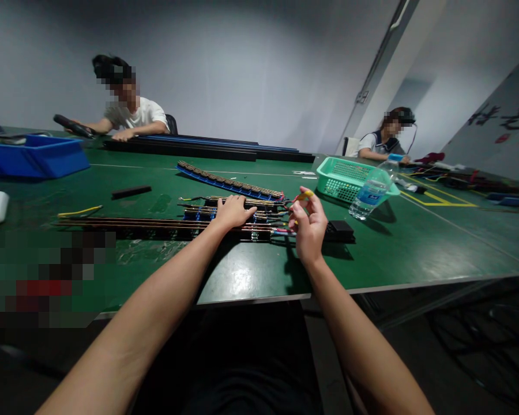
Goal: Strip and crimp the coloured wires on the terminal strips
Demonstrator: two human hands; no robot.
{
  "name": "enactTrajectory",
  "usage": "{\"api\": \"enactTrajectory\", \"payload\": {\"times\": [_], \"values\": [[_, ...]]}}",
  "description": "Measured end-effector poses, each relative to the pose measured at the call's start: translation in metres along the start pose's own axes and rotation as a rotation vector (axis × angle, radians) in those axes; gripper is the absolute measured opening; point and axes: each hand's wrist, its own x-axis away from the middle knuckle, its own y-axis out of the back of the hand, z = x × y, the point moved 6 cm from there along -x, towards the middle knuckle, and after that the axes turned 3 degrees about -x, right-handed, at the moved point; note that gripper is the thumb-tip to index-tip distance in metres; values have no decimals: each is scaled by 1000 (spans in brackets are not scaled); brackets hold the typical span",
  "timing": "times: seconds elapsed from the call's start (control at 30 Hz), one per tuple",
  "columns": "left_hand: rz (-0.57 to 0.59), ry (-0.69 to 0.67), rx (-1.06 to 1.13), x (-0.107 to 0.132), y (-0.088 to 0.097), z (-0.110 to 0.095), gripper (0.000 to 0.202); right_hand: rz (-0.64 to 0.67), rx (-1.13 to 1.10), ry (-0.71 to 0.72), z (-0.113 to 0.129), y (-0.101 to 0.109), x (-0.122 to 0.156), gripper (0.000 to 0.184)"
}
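1. Gripping a small yellow piece [304, 196] in the curled fingers of the right hand [311, 227], right of centre; too small to tell whether wire end or sleeve. Likely raised to stay clear of the coloured wires [283, 231] below.
2. Resting the left hand [233, 212] mid-frame, palm down, fingers spread, on slotted black-and-blue strips [194, 213]; probably pressing to prevent sliding.
3. Lying side by side across centre and left, topped with copper-coloured rods [138, 223]; wired ends apparently turned right to suit the right hand.
4. Slanting just behind: another blue-based strip [229, 183], seemingly within easy reach.
5. Standing right on the green bench [251, 276], perhaps to free working room: mint-green basket [350, 178], water bottle [372, 196] in front.
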Motion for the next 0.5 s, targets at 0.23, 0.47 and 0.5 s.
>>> {"api": "enactTrajectory", "payload": {"times": [0.23,0.47,0.5], "values": [[-79,-245,29,5,11,-18,41,41,-39,-92,-10,-3,-47,46],[50,-553,179,3,3,-32,34,5,-76,-211,-38,3,-43,45],[56,-560,180,2,1,-32,34,20,-68,-208,-39,2,-42,45]]}}
